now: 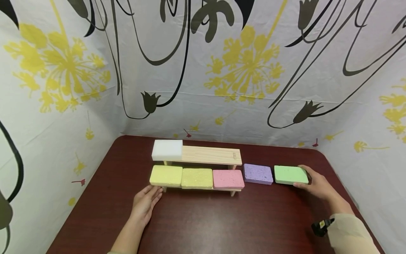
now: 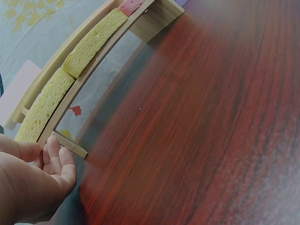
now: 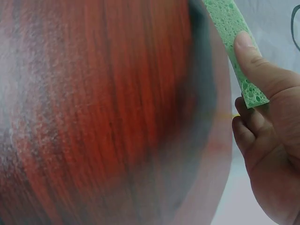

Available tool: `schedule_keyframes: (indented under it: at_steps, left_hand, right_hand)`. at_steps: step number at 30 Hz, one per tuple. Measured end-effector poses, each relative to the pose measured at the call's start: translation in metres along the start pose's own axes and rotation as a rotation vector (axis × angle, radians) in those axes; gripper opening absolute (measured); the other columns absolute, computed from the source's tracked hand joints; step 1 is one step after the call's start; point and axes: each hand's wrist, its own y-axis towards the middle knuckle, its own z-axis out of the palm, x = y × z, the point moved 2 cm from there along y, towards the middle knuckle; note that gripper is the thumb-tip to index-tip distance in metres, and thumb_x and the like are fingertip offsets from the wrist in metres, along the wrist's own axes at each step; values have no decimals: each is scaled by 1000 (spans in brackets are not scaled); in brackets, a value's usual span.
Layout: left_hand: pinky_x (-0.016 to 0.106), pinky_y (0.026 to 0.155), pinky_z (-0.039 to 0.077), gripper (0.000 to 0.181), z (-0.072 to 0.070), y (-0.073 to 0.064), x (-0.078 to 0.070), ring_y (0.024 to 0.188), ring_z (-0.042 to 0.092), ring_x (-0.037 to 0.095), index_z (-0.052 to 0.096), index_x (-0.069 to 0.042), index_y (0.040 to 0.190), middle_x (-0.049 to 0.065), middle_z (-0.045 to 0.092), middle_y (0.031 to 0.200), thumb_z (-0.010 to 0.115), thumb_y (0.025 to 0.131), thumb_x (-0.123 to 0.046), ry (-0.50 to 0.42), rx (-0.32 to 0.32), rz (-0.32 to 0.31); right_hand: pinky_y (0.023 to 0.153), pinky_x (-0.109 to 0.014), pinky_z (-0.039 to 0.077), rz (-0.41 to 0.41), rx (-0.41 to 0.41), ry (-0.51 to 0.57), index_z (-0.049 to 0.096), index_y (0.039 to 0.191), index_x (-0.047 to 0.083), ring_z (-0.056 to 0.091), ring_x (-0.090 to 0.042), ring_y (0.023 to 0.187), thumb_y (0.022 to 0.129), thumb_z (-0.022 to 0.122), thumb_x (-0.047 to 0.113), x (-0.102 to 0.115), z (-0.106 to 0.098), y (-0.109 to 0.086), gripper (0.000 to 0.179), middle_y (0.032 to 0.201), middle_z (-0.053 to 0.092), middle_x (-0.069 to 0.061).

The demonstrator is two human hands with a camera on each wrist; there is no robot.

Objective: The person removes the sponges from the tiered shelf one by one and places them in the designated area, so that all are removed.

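Green sponge (image 1: 290,175) sits at the right of the head view, its right end pinched in the grip of the right hand (image 1: 317,183), which is closed to the sponge's thickness; in the right wrist view the thumb lies along one face with fingers behind, most of the sponge extending toward the top of the frame. Whether its underside touches the tabletop (image 1: 222,218) I cannot tell. Near the centre, two low wooden stands lie one behind the other. The rear stand (image 1: 210,154) bears a white block (image 1: 167,149) on its left end, the board bare beyond it. On the front stand (image 2: 100,56) a row runs from left to right: a first yellow sponge (image 1: 166,175), a second yellow sponge (image 1: 197,178) touching it, then a pink sponge (image 1: 228,179) at the right end. Between that end and the green one, just beside each, is a purple sponge (image 1: 258,174). At lower left of centre, the left hand (image 1: 144,204) has a nearly closed grip, thumb and fingers about the front stand's left end, just under the first yellow sponge.
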Motion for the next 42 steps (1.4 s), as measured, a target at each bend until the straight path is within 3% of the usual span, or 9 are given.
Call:
schedule_keyframes:
  at_steps: [6,13,21,26,31,37,39,42]
  left_hand:
    - [24,97,54,49,0,0,0,106,65,11,34,14,148,5,65,113,52,106,-7,8,0,-3]
    - [24,99,53,50,0,-1,-2,106,65,10,31,14,149,8,62,117,50,107,-6,18,0,-5]
    - [24,98,54,49,0,-1,-1,106,65,11,32,14,148,7,63,116,50,107,-5,13,-4,-2]
    - [23,97,54,50,0,-1,-2,106,65,10,32,14,149,6,64,115,50,106,-5,9,-2,-2]
    - [23,97,54,50,-1,-1,-3,103,66,9,32,14,149,6,64,114,50,107,-5,10,-1,-1]
    - [24,99,53,50,-1,-2,-4,103,66,8,31,14,149,7,63,116,50,107,-6,12,0,0]
    - [24,99,53,50,0,-2,-3,104,66,9,32,14,149,7,63,116,50,107,-6,10,0,-2]
    - [24,98,54,50,0,-2,-3,105,66,10,32,14,149,6,64,115,50,106,-5,6,1,-6]
  right_hand:
    - [87,-64,47,22,40,-6,34,148,-8,50,-52,116,85,82,40,-10,3,1,92,137,46,-39]
    - [96,-74,39,27,93,-39,31,150,-12,37,-62,128,84,83,38,-13,3,4,98,144,37,-44]
    - [98,-74,38,22,81,-49,31,150,-13,37,-63,128,82,85,32,-12,5,4,97,143,37,-45]
    - [100,-73,37,51,81,-3,21,154,-12,35,-62,131,80,87,38,-10,5,2,110,148,31,-44]
    - [102,-69,40,48,15,77,14,156,-10,39,-60,132,86,83,37,4,2,1,109,152,28,-41]
    - [96,-66,46,53,-148,147,24,156,-7,49,-58,124,97,71,36,25,1,0,86,144,43,-39]
    - [95,-58,51,56,-185,169,28,156,-5,51,-57,123,98,69,36,31,0,-1,82,143,46,-38]
    - [89,-25,56,62,-225,203,32,156,-1,52,-54,123,99,68,37,41,-2,-1,78,142,49,-34]
